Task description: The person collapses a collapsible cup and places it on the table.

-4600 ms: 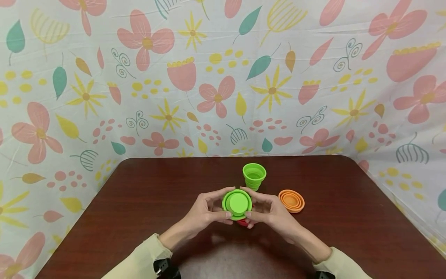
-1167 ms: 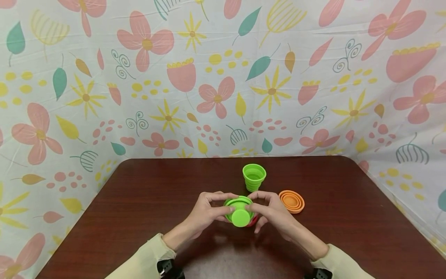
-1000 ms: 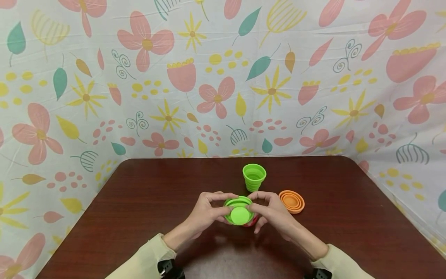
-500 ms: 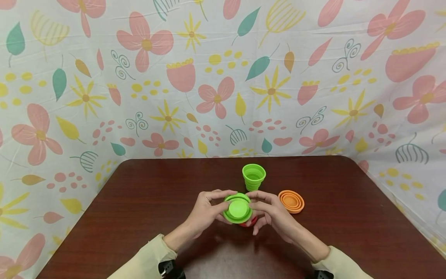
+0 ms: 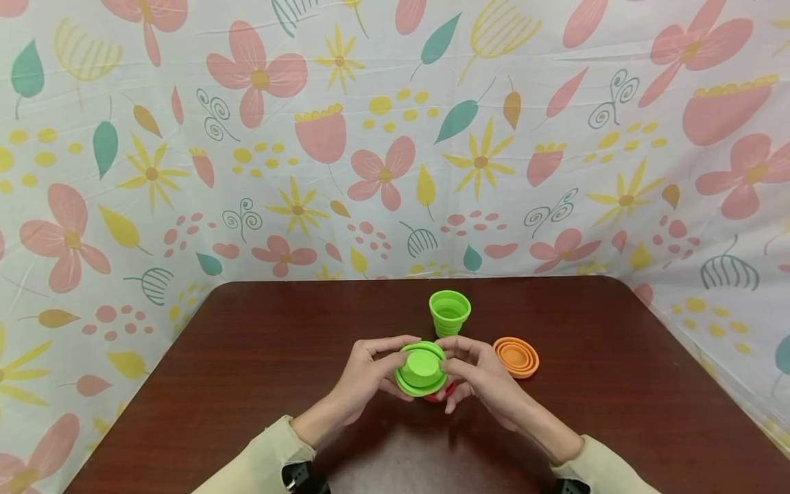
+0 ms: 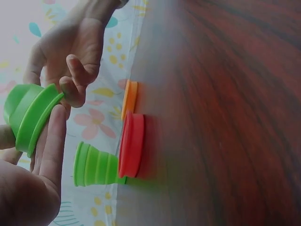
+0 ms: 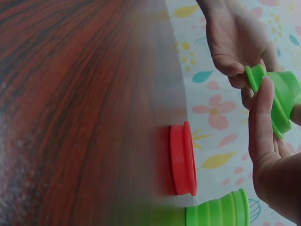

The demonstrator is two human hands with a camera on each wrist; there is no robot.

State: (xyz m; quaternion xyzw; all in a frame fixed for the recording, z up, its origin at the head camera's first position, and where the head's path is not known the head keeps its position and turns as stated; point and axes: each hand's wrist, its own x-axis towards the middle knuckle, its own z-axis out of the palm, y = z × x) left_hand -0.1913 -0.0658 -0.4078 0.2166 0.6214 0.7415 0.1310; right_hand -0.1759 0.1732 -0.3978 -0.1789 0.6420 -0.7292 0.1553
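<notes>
A green collapsible cup (image 5: 422, 367) is held above the table between both hands, base up and rim down, partly folded. My left hand (image 5: 364, 374) grips its left side, thumb on the upper wall and fingers at the rim. On the opposite side my right hand (image 5: 478, 370) pinches it with thumb and fingers, the lower fingers curled loosely. Below the held cup, a red collapsed cup (image 6: 133, 146) lies on the table, mostly hidden in the head view. Behind the hands stands a second green cup (image 5: 450, 307), extended and upright. An orange collapsed cup (image 5: 516, 355) lies flat beyond the right hand.
The dark brown wooden table (image 5: 278, 329) has rounded far corners. A white cloth (image 5: 382, 240) printed with flowers and leaves hangs behind it and along its sides. Dark devices are strapped at both wrists, below pale sleeves (image 5: 262, 456).
The held green cup's base tipped down toward the body about a second ago, then swung back up to face the head camera. The hands shifted slightly; the other cups stayed put.
</notes>
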